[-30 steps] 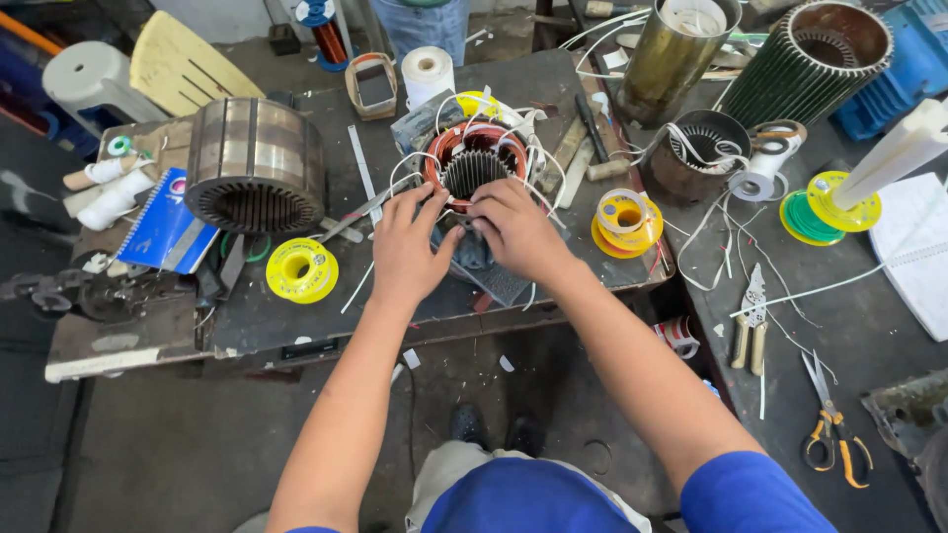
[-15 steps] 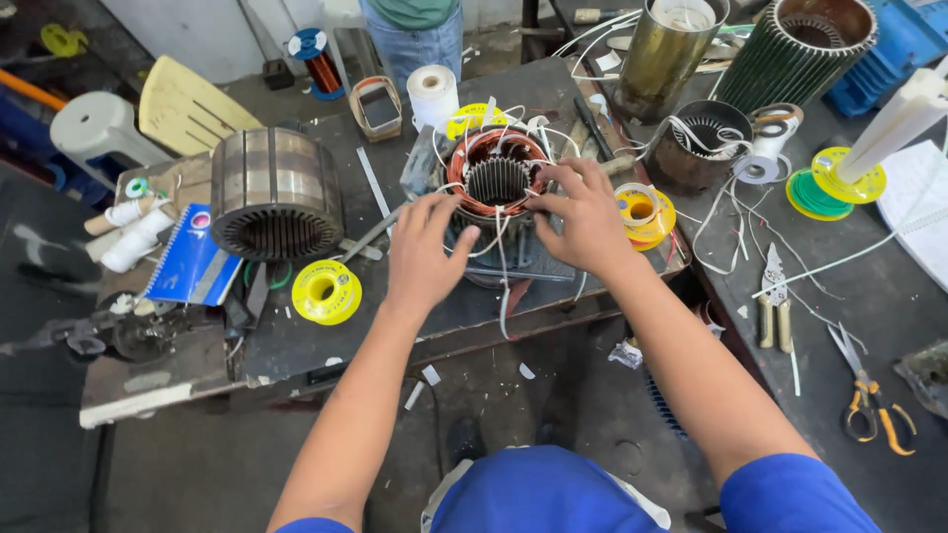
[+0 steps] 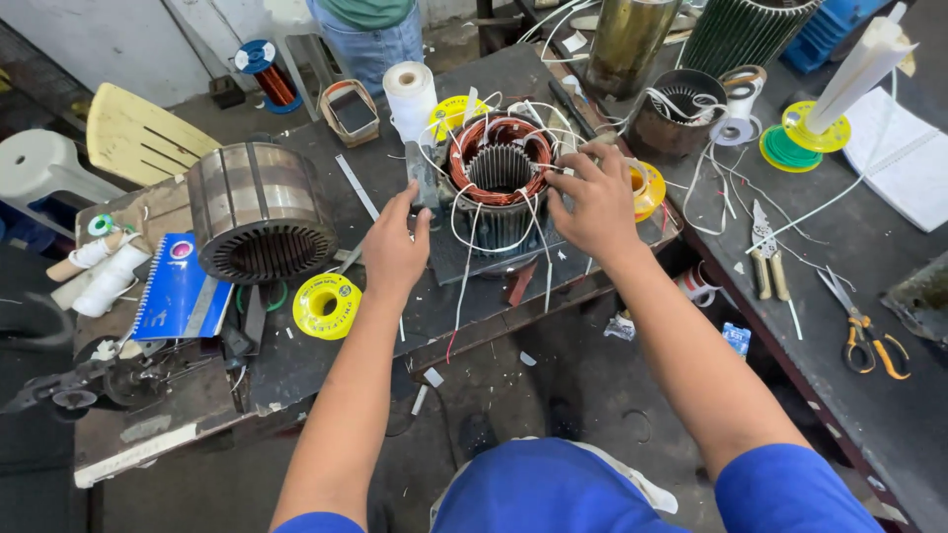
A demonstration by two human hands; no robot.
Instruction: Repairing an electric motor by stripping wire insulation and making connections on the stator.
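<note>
Stator: wound motor stator (image 3: 499, 183), upper centre of the desk (image 3: 296, 380).
Left hand (image 3: 393, 247): has slid off to its left side, fingers loose.
Right hand (image 3: 592, 202): now pinching white leads at its right rim.

The worktops hold two steel motor stators, one wound with copper coils (image 3: 499, 173) and one bare laminated (image 3: 261, 212), three yellow plastic spools (image 3: 327, 305) (image 3: 647, 188) (image 3: 451, 112), one blue spiral notebook (image 3: 178, 288), one white paper roll (image 3: 409, 97), and one pair of yellow-handled scissors (image 3: 869, 339).
</note>
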